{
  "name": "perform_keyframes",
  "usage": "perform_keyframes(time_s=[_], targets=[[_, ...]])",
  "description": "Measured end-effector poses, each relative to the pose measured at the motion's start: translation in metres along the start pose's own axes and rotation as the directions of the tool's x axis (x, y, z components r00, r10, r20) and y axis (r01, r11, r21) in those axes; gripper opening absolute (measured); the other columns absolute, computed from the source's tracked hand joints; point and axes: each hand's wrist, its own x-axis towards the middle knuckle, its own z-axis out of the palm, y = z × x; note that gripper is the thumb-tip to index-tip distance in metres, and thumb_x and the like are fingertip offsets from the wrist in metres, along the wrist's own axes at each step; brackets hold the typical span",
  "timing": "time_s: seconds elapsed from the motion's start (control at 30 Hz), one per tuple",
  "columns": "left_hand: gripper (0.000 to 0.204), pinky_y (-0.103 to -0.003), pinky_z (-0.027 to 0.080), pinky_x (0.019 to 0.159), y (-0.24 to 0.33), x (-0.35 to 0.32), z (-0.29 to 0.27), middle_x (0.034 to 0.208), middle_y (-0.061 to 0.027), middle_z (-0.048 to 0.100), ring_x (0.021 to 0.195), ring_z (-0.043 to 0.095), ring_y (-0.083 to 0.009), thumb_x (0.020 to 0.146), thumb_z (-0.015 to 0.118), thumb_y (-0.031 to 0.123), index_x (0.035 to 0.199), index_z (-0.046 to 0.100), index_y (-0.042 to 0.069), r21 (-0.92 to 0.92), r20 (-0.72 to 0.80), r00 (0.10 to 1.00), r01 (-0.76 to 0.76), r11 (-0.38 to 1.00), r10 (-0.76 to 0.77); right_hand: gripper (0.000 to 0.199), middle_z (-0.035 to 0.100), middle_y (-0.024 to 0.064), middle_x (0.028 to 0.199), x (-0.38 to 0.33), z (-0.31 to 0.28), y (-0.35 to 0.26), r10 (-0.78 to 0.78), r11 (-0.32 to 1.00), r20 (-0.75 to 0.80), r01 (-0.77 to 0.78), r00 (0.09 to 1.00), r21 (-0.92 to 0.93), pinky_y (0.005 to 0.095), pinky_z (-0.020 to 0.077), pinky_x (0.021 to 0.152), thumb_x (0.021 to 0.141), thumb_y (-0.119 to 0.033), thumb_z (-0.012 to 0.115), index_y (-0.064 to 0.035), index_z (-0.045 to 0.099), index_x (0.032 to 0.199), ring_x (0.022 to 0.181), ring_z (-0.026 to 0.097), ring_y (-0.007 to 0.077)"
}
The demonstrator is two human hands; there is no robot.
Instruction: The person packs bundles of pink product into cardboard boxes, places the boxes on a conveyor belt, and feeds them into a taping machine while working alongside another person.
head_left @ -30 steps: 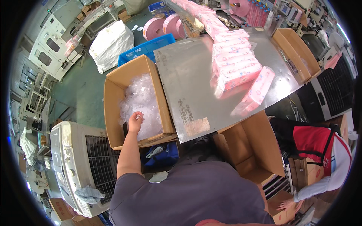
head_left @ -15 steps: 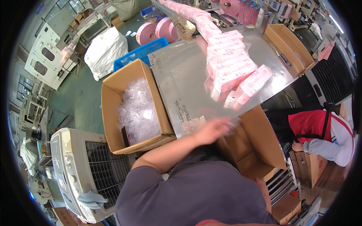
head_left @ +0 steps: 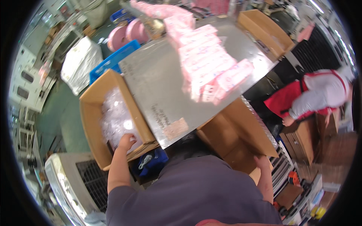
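My left hand (head_left: 127,142) is at the near end of a cardboard box (head_left: 95,124) filled with small clear plastic pieces (head_left: 115,115). Its fingers are curled over those pieces, and I cannot make out what is between them. On the right, my right hand (head_left: 263,162) grips the near edge of an open cardboard box (head_left: 245,128), whose visible inside is bare brown card. Pink-and-white packs (head_left: 205,56) lie in a row on the metal table (head_left: 151,90), the nearest pack turned askew near the table's edge.
A blue crate (head_left: 113,62) and a white sack (head_left: 81,66) stand beyond the left box. Another open carton (head_left: 264,32) sits at the table's far right. A co-worker in a red apron (head_left: 284,98) handles cartons at the right. A white slatted machine (head_left: 66,184) stands at lower left.
My left hand has swung left from the right box's edge into the box of clear pieces. My right hand stays by the right box. The whole view has shifted.
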Motion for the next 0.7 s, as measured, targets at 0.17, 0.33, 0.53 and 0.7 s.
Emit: perform_keyframes(time_s=[0.17, 0.33, 0.53, 0.7], targets=[[0.005, -0.031, 0.051, 0.074, -0.029, -0.003, -0.027, 0.089, -0.0064, 0.069, 0.079, 0.063, -0.0159, 0.091, 0.067, 0.008, 0.095, 0.07, 0.006, -0.418, -0.401, 0.867, 0.113, 0.901, -0.294, 0.054, 0.071, 0.0219, 0.094, -0.023, -0.12, -0.145, -0.262, 0.942, -0.331, 0.314, 0.907, 0.114, 0.0471, 0.0538, 0.083, 0.087, -0.041, 0.065, -0.0035, 0.061, 0.125, 0.093, 0.067, 0.0395], [0.017, -0.029, 0.052, 0.077, 0.19, 0.051, -0.047, 0.095, -0.003, 0.067, 0.082, 0.062, -0.0132, 0.094, 0.061, 0.002, 0.108, 0.069, 0.006, -0.72, -0.371, 0.928, -0.318, 0.617, 0.046, 0.054, 0.068, 0.0207, 0.108, 0.003, -0.169, -0.241, -0.396, 0.773, -0.522, 0.581, 0.756, 0.256, 0.0449, 0.0524, 0.087, 0.087, -0.03, 0.068, -0.0035, 0.055, 0.131, 0.1, 0.066, 0.0367], [0.049, -0.046, 0.04, 0.108, 0.392, 0.086, 0.005, 0.137, -0.0203, 0.052, 0.13, 0.048, -0.0384, 0.089, 0.069, 0.024, 0.134, 0.057, 0.007, -0.368, -0.063, 0.577, -0.771, 0.519, 0.814, 0.072, 0.037, 0.0255, 0.15, 0.073, -0.19, -0.364, -0.426, 0.773, -0.634, 0.624, 0.646, 0.117, 0.0469, 0.0374, 0.11, 0.087, -0.038, 0.068, -0.0072, 0.041, 0.146, 0.136, 0.038, 0.0442], [0.062, -0.049, 0.036, 0.112, 0.388, 0.26, -0.046, 0.147, -0.0238, 0.042, 0.137, 0.038, -0.0434, 0.086, 0.07, 0.027, 0.14, 0.049, 0.004, -0.152, -0.385, 0.662, -0.733, 0.664, 0.643, 0.085, 0.015, 0.0259, 0.16, 0.084, -0.181, -0.426, -0.269, 0.943, -0.48, 0.329, 0.835, 0.044, 0.0672, 0.0229, 0.112, 0.091, -0.055, 0.055, -0.0089, 0.024, 0.156, 0.143, 0.013, 0.0562]])
